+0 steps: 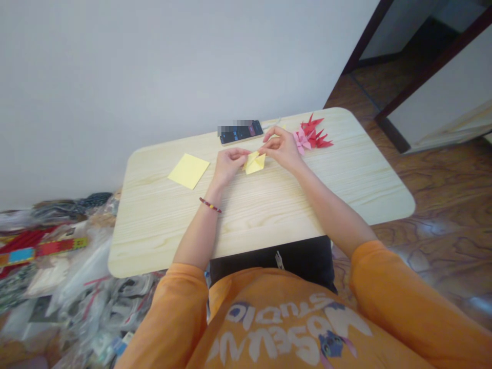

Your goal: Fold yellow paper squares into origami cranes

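A partly folded yellow paper lies on the light wooden table between both hands. My left hand pinches its left edge with curled fingers. My right hand pinches its upper right corner. A flat yellow paper square lies to the left of my left hand. A beaded bracelet circles my left wrist.
A dark phone lies at the table's far edge by the white wall. Pink and red folded paper pieces sit right of my right hand. Plastic bags and clutter cover the floor at left. Wooden flooring lies to the right.
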Available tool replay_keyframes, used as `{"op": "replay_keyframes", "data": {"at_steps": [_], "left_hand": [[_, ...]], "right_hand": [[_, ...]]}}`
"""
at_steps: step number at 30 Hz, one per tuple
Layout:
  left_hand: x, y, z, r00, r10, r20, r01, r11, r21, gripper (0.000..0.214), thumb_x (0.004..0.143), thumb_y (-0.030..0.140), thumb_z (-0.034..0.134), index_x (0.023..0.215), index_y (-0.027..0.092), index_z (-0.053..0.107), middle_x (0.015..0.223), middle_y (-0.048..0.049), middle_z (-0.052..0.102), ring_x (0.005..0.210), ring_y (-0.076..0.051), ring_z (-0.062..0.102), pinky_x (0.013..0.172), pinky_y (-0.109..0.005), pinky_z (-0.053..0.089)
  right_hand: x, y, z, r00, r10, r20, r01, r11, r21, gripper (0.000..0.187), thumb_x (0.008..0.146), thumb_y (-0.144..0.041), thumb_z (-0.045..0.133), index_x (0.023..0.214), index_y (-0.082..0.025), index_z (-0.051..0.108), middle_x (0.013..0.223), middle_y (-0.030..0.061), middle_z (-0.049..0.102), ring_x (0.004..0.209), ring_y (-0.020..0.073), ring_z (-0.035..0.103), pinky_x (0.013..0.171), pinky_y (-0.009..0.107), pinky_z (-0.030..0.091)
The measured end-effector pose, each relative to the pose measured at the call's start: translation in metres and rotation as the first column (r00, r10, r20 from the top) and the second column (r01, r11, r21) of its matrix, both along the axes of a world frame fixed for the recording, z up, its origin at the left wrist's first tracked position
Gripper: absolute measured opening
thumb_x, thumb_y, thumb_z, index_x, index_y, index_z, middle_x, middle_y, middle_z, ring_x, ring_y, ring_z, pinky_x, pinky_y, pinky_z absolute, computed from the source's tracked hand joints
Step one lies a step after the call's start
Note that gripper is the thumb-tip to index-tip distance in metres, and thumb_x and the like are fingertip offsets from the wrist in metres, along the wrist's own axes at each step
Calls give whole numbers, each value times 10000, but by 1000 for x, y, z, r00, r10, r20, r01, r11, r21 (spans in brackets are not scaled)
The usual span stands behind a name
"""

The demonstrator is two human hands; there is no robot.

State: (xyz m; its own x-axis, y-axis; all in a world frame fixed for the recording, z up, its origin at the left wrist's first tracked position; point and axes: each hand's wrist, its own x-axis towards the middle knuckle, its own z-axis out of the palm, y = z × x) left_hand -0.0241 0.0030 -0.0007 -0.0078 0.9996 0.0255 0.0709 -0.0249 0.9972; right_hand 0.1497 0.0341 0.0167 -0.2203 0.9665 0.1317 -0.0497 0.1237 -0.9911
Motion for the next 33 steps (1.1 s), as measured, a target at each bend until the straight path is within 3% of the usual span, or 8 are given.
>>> {"op": "replay_keyframes", "data": {"at_steps": [5, 10, 13, 17, 23, 29, 33], "left_hand": [[3, -4, 4, 999, -1, -49, 2, 1000, 15, 299, 602, 400, 791, 740, 154, 692, 711, -65, 711, 633, -159, 641, 621, -271, 513], [3, 1, -1, 1000, 17, 19, -17, 1000, 2, 210, 640, 272, 746, 799, 151, 683, 727, -56, 695, 641, -141, 627, 633, -255, 487], [3, 3, -3, 999, 50, 12, -51, 996, 70, 247, 678, 208, 671, 923, 175, 665, 714, -20, 667, 650, -131, 616, 642, -246, 481], [2, 1, -2, 993, 101, -59, -91, 984, 154, 332, 677, 183, 653, 1007, 194, 610, 786, -7, 656, 672, -114, 613, 621, -225, 481], [1, -2, 1, 994, 1, -110, 17, 987, 162, 438, 640, 213, 722, 1051, 187, 575, 800, -15, 667, 637, -117, 617, 595, -232, 491], [0, 5, -10, 992, 118, -45, -101, 958, 268, 618, 638, 288, 755, 1194, 237, 491, 1043, -68, 662, 951, -201, 640, 737, -290, 532], [0, 9, -18, 994, 104, 12, -103, 942, 319, 700, 657, 328, 763, 1266, 265, 424, 1123, -82, 631, 1064, -228, 601, 799, -319, 535]], "right_hand": [[0, 0, 0, 1000, 9, 24, -9, 1000, -12, 287, 577, -120, 759, 732, -215, 537, 668, -36, 618, 679, 146, 648, 663, 297, 539], [2, 2, 0, 1000, 23, 14, -23, 999, -32, 176, 662, -147, 713, 770, -215, 592, 704, -18, 647, 740, 172, 660, 714, 343, 556], [2, 3, -2, 1000, 23, 20, -22, 999, -33, 145, 697, -185, 694, 811, -212, 609, 689, -14, 652, 691, 159, 648, 694, 338, 558], [1, 3, -5, 987, 65, 148, -66, 998, 4, 125, 680, -194, 702, 778, -180, 624, 639, -6, 642, 623, 135, 621, 653, 299, 537], [1, 3, -8, 975, 111, 192, -119, 993, 28, 201, 632, -213, 756, 779, -159, 629, 672, 8, 654, 654, 129, 623, 672, 276, 513], [0, -2, -5, 980, 171, 104, -157, 979, -132, 259, 614, -177, 767, 813, -168, 601, 624, -14, 636, 582, 116, 607, 600, 259, 524], [-4, -6, -5, 975, 220, 37, -209, 959, -193, 307, 602, -171, 779, 818, -179, 561, 624, -22, 632, 600, 127, 632, 604, 265, 544]]}}
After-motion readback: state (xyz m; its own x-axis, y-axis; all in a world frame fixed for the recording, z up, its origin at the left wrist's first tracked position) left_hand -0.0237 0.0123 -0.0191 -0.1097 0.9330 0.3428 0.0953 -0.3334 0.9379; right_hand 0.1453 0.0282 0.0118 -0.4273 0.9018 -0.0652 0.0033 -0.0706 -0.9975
